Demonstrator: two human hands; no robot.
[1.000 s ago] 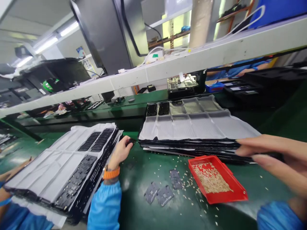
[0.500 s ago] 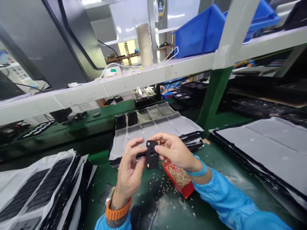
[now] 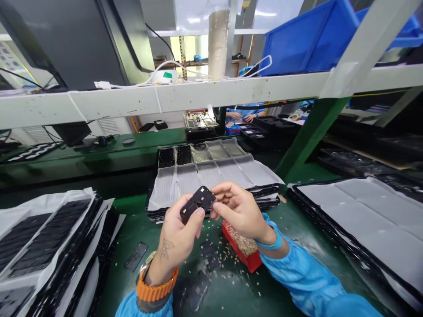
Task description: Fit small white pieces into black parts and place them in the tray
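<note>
A thin black plastic plate (image 3: 194,206) with small pale pads on its face is tilted between my hands. My left hand (image 3: 180,233) is closed on its left end, thumb lying over the face. At the plate's right end, my right hand (image 3: 236,209) has thumb and fingers drawn together in a pinch. Whether a small piece sits in that pinch is hidden. Below my right hand, a red box (image 3: 254,263) holds many tiny pale pieces (image 3: 244,244). More of these pieces lie scattered on the green table, near several dark flat plates (image 3: 136,256).
A stack of trays with white liners (image 3: 214,174) stands behind my hands. Other tray stacks flank them at left (image 3: 99,220) and right (image 3: 363,207). A white shelf beam (image 3: 185,97) crosses above, bearing a blue bin (image 3: 297,48). A co-worker's hands (image 3: 243,116) show beyond.
The plate has turned from upright to slanted, and my left hand has closed on it. My right hand has shifted to the plate's right end. The camera view has levelled.
</note>
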